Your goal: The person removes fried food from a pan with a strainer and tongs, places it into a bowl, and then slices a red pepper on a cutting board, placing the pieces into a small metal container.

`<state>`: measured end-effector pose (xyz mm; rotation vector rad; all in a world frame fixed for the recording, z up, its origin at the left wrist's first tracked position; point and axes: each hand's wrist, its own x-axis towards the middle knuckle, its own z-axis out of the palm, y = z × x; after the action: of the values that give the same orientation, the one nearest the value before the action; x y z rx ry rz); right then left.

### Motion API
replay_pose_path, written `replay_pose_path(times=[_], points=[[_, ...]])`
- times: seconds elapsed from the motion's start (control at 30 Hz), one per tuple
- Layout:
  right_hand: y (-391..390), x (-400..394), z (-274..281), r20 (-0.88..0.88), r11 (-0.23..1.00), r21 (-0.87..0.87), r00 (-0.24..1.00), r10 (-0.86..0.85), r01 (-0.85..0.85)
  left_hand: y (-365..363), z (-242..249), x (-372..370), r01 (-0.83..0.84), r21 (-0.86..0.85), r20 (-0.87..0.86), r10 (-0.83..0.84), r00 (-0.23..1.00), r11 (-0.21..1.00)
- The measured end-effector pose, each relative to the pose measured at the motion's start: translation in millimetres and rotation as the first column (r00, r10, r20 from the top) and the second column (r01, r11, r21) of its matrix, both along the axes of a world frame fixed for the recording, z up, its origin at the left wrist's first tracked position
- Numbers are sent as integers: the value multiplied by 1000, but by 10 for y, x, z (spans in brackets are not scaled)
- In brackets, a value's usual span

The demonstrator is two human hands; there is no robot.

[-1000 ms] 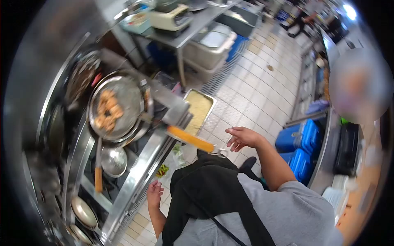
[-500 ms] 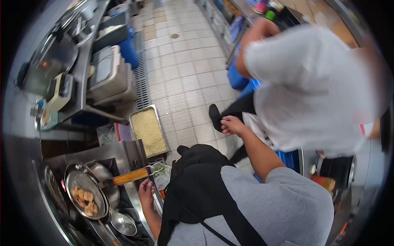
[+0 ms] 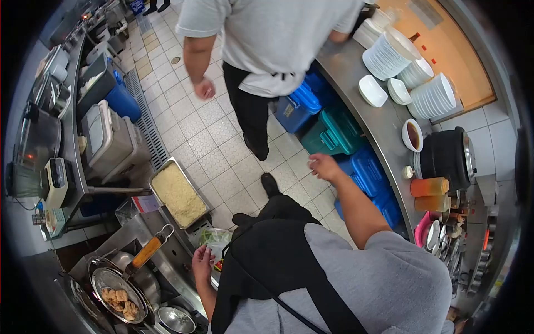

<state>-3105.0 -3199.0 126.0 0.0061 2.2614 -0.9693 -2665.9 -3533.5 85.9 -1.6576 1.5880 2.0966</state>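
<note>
My left hand (image 3: 203, 260) hangs by the stove's edge, fingers slightly bent and apart, holding nothing. Beside it lies a clear plastic bag with green leaves (image 3: 213, 238). To its left, a wire strainer (image 3: 104, 285) with browned fried pieces (image 3: 120, 304) rests over a pan, its wooden handle (image 3: 147, 253) pointing up and right. My right hand (image 3: 324, 167) is out over the floor in front of the blue and green bins, fingers loosely bent, with nothing visible in it.
A co-worker in a white shirt (image 3: 272, 39) stands ahead. A metal tray of pale crumbs (image 3: 179, 195) sits low at left. Lidded bins (image 3: 334, 131) line the right counter (image 3: 361, 83), which bears stacked white bowls (image 3: 389, 54), a sauce bowl (image 3: 412, 135) and a black pot (image 3: 445, 156).
My view has swung right, showing the right counter. The co-worker has moved from the right to ahead of me. Both my hands stay empty; the strainer still lies over the pan.
</note>
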Motion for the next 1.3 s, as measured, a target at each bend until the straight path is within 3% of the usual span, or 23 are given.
replay_pose_path(times=[0.07,0.13,0.17,0.23,0.33,0.4,0.43,0.5,0.57,0.63,0.7,0.77,0.8,0.87,0.97,1.03,1.1,1.13,1.17,1.2,1.23,1.3], points=[[384,-247,19,-101,991,-52,986,-131,126,44,20,-133,48,-8,11,-47,999,999],[802,-583,-44,-379,987,18,914,-143,162,32,-53,-274,89,-76,26,-87,996,993],[909,-708,95,-411,961,-17,875,-257,274,25,-78,-351,86,-81,24,-84,996,993],[1128,-978,343,-536,940,-20,791,-297,339,67,-119,-540,43,-109,-38,-48,998,993],[1577,-1613,149,-545,907,-57,748,-378,417,301,-26,-1003,26,-160,-8,-28,1000,987],[1581,-1879,394,-211,714,-289,685,-697,637,549,89,-1342,14,-191,0,-14,1000,981],[1621,-2035,348,-200,728,-291,704,-681,621,675,124,-1512,-9,-200,8,11,1000,980],[1762,-2423,246,103,542,-442,640,-761,715,901,124,-1836,57,-154,-56,-66,996,986],[1944,-2732,30,326,409,-530,624,-710,743,1078,94,-2112,203,-255,-72,-228,971,945],[2119,-2987,-213,305,425,-567,659,-688,706,1264,231,-2397,281,-344,9,-296,955,896],[2179,-3174,-312,245,457,-551,659,-711,698,1462,481,-2627,187,-302,-85,-222,971,935],[2221,-3288,-349,230,591,-555,791,-568,586,1584,420,-2703,162,-301,-109,-202,973,940],[2014,-3157,-171,110,693,-517,842,-529,503,1613,488,-2715,150,-303,-123,-195,973,941],[1564,-2950,111,8,869,-437,967,-254,232,1687,563,-2689,129,-317,-147,-183,972,940],[710,-2498,250,-22,940,-322,993,114,-115,1696,654,-2585,16,-285,-193,-74,978,958],[110,-2063,308,-9,814,-473,926,378,-337,1699,820,-2500,-65,-238,-240,6,971,969],[-550,-1469,668,-16,711,-454,802,597,-538,1685,995,-2378,-218,-35,-346,193,918,975],[-823,-1342,666,10,614,-432,678,735,-660,1653,972,-2299,-237,0,-388,219,895,971],[-1081,-1294,403,-162,431,-388,521,838,-815,1635,1033,-2205,-266,-7,-394,242,887,964],[-1365,-913,734,-332,227,-413,379,864,-882,1621,1147,-2105,-321,45,-444,306,842,946],[-1585,-541,1109,-276,213,-395,336,900,-894,1595,1252,-1988,-370,97,-491,368,790,924],[-2003,-105,1380,-415,-33,-184,47,909,-982,1537,1393,-1710,-406,90,-520,391,760,909]])
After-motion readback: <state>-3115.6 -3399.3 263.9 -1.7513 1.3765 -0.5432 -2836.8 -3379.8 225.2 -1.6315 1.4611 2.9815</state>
